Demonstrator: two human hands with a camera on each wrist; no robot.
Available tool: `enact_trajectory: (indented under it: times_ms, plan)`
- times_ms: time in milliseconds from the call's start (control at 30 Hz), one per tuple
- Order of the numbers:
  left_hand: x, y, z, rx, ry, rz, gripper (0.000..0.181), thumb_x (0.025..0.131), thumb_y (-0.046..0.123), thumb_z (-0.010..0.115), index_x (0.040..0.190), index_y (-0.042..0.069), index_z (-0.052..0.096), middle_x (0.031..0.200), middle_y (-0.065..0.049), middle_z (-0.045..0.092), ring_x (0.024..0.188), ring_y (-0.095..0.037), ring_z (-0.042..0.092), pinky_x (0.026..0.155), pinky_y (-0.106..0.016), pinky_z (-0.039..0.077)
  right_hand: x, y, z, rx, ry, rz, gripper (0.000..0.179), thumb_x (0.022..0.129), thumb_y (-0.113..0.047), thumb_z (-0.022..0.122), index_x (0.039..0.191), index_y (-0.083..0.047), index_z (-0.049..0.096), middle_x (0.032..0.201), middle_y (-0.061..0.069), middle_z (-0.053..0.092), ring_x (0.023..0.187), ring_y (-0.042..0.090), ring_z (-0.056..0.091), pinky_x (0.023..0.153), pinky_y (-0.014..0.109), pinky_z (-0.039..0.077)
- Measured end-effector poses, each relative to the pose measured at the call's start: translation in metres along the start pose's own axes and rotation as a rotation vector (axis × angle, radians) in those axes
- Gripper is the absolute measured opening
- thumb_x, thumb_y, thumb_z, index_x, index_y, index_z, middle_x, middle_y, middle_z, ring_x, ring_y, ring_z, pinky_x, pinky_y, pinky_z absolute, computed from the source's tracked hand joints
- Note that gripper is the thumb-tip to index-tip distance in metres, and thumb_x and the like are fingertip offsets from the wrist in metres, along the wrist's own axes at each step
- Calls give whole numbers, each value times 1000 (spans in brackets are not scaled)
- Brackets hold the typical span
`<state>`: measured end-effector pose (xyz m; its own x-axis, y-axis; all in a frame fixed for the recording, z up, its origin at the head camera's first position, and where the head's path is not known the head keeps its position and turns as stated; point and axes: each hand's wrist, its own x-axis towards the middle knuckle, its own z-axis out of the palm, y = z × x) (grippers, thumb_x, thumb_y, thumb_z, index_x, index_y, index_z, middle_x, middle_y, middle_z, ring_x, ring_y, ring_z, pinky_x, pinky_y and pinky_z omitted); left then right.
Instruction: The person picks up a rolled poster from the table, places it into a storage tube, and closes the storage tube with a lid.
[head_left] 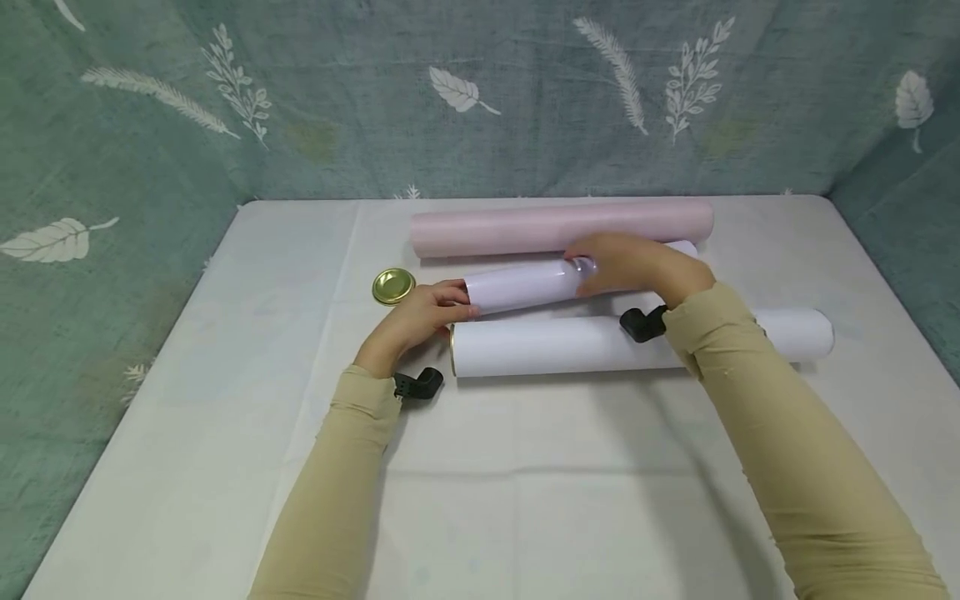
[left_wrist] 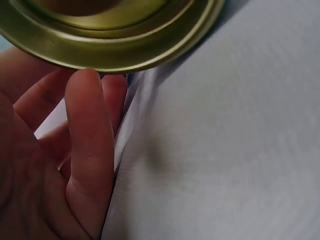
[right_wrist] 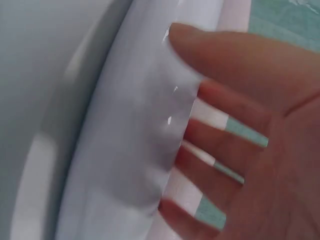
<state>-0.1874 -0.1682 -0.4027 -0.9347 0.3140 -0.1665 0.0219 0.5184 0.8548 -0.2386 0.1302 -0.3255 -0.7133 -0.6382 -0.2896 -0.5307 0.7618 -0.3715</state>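
A glossy white paper roll (head_left: 517,286) lies slantwise between two longer cylinders. My right hand (head_left: 626,265) grips it from above, with the thumb on one side and the fingers on the other; the paper (right_wrist: 130,120) dents under them in the right wrist view. At the roll's left end, my left hand (head_left: 423,315) holds the edge between thumb and fingers. Just below that hand is the gold-rimmed end of a white tube (head_left: 555,346). Close up in the left wrist view, a gold metal rim (left_wrist: 115,65) overlaps the tip of the left thumb (left_wrist: 90,130).
A round gold lid (head_left: 393,286) lies on the white-covered table (head_left: 450,517), left of the roll. Behind the roll is a pink cylinder (head_left: 525,230). Another white surface shows partly under the right hand. Green leaf-print cloth (head_left: 525,100) hangs around the table.
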Motion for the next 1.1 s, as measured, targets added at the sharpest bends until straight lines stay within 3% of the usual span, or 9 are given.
enact_trajectory:
  times_ms: [100,200,333,467,533,633,833,1033,1100]
  plan:
    - [2,0,0,-37,10,24,26,78,35,67,88,11,64,102,-5,58,89,-15,53,62,-32,50,6,-1,-4,-7,-24,13,56,83,-32,62,130,-7,44,129,11,46,118,26,39,97,42,29]
    - [3,-1,-4,-123,47,24,24,82,29,65,86,7,60,86,-7,55,79,-18,53,65,-32,50,11,0,-11,71,26,103,62,88,-46,48,138,-11,33,131,12,43,119,28,39,97,45,28]
    - [5,0,-10,-282,125,-15,22,84,23,63,91,3,56,90,-6,52,81,-19,55,71,-33,50,12,8,-19,236,189,188,66,90,-54,35,141,-14,25,131,16,42,118,30,39,96,47,28]
    - [0,5,-13,-367,169,-64,26,84,25,63,98,5,56,98,-9,54,85,-26,57,77,-34,48,16,14,-19,306,240,171,62,90,-50,39,140,-13,29,134,15,38,123,29,33,99,46,25]
    - [-6,11,-13,-405,177,-75,26,84,24,62,101,5,56,103,-9,55,90,-31,58,83,-35,45,20,14,-18,259,242,145,60,91,-43,44,139,-9,30,136,16,36,126,30,30,101,45,22]
    - [-9,11,-13,-517,200,-57,26,85,19,62,102,2,52,107,-10,52,97,-34,55,88,-37,42,30,10,-22,106,223,153,59,91,-35,46,139,-6,28,138,20,31,128,35,24,101,51,19]
    - [-7,-1,-11,-689,193,11,24,87,6,56,105,1,41,106,-13,42,103,-33,49,85,-39,45,51,13,-38,-89,128,228,65,91,-40,44,143,-12,16,145,18,14,130,40,10,95,63,12]
    - [-13,-3,-6,-820,178,19,34,86,4,53,111,7,31,107,-14,37,104,-43,47,81,-43,46,66,24,-44,-116,130,258,78,86,-43,52,143,-10,10,144,22,7,128,46,6,96,64,5]
    - [-15,-2,-7,-870,173,11,39,86,4,52,115,10,28,107,-14,35,102,-43,48,80,-45,46,69,23,-44,-94,149,263,77,84,-39,55,143,-10,14,141,27,8,126,49,9,97,63,9]
